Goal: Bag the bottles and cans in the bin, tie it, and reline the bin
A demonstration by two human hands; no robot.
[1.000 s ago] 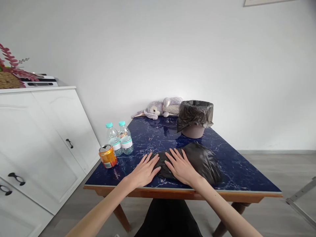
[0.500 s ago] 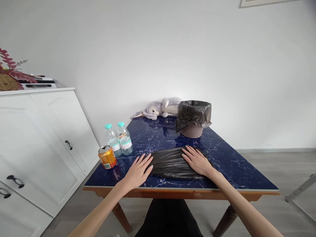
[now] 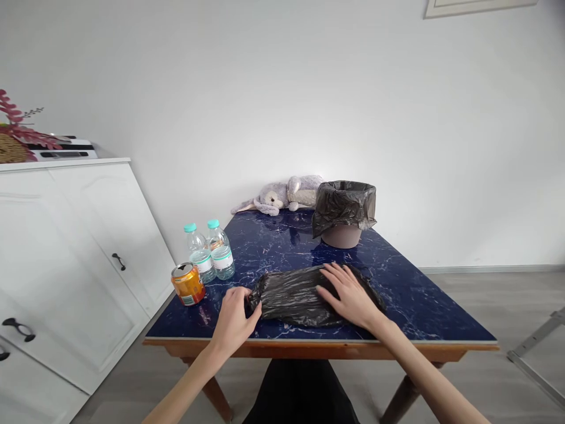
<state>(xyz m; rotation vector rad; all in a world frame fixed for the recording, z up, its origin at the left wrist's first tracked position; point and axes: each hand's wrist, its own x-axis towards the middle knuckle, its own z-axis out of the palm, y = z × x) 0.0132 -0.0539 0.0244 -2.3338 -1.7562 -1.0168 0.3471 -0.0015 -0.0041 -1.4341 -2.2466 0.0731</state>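
Observation:
A crumpled black plastic bag (image 3: 295,297) lies flattened on the blue marbled table (image 3: 419,306) near its front edge. My left hand (image 3: 235,318) is closed, pinching the bag's left end. My right hand (image 3: 351,294) lies flat on the bag's right part with fingers spread, pressing it down. Behind the bag stands a small round bin (image 3: 343,213) lined with another black bag.
Two small water bottles (image 3: 210,252) and an orange drink can (image 3: 188,284) stand at the table's left edge. A grey plush toy (image 3: 282,195) lies at the far edge by the wall. A white cabinet (image 3: 66,253) stands to the left.
My hands have slid apart over the bag, the right one to the right. My left hand went from flat to pinching the bag's left end, and the bag's left edge has bunched up.

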